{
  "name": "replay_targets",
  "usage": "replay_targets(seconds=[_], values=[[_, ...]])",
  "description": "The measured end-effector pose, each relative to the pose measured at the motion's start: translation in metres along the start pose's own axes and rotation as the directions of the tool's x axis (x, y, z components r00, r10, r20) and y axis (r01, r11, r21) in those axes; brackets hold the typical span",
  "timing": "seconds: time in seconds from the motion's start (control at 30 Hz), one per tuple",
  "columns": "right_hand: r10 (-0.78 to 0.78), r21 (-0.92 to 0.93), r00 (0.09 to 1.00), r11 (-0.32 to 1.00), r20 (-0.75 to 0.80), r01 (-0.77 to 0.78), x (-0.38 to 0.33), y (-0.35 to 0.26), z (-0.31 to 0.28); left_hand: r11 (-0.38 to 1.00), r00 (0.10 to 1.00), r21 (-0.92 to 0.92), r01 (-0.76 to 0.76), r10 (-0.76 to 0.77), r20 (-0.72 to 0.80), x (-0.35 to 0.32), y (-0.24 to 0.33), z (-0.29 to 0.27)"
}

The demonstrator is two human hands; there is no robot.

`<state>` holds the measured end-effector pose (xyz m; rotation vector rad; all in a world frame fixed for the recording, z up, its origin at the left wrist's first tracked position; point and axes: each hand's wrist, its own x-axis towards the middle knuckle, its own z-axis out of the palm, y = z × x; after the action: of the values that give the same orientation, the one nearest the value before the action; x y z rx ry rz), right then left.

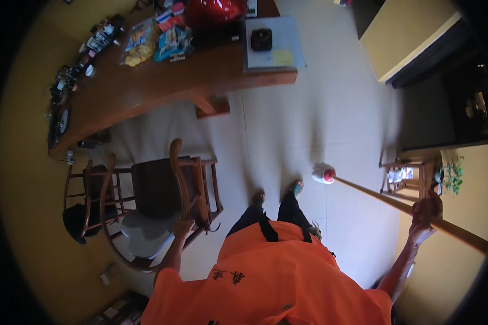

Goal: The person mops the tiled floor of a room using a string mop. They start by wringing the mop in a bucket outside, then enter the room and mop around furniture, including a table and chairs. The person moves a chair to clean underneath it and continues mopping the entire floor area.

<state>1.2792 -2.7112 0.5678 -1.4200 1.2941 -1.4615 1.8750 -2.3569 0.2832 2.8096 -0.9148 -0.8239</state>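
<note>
Right fingers (427,212) clamp your white-tufted wooden mop (374,196), four o'clock; left fingers (184,226), a brown wooden chair (160,184); orange shirt (271,262) shows black writing.

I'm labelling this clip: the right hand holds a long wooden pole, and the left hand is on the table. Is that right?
Not quite: in the head view, the left hand is on the wooden chair, not the table. The right hand does hold the long wooden pole.

Brown wooden table (152,86), strewn with coloured packets (173,44) and a shiny red object (214,12) (only partly seen), topped at its right end by a pale sheet (256,60), light floor (358,124) occupied by table and wooden armchair (180,169).
</note>
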Motion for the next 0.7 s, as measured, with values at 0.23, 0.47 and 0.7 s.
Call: replay_targets(seconds=[0.23, 0.47, 0.7], values=[[0.034, 0.111, 0.988, 0.994, -0.15, -0.017, 0.039, -0.002, -0.047, 0.907, 0.939, -0.312, -0.282, 0.194, -0.283, 0.016, 0.172, 0.01], [0.062, 0.097, 0.969, 0.994, -0.24, -0.04, 0.065, -0.013, -0.093, 0.832, 0.822, -0.54, 0.13, 0.214, 0.527, 0.022, 0.308, 0.068], [0.151, 0.038, 0.92, 0.988, -0.361, -0.147, 0.12, -0.006, -0.102, 0.878, 0.782, -0.462, 0.127, 0.198, 0.591, 0.098, 0.41, 0.098]])
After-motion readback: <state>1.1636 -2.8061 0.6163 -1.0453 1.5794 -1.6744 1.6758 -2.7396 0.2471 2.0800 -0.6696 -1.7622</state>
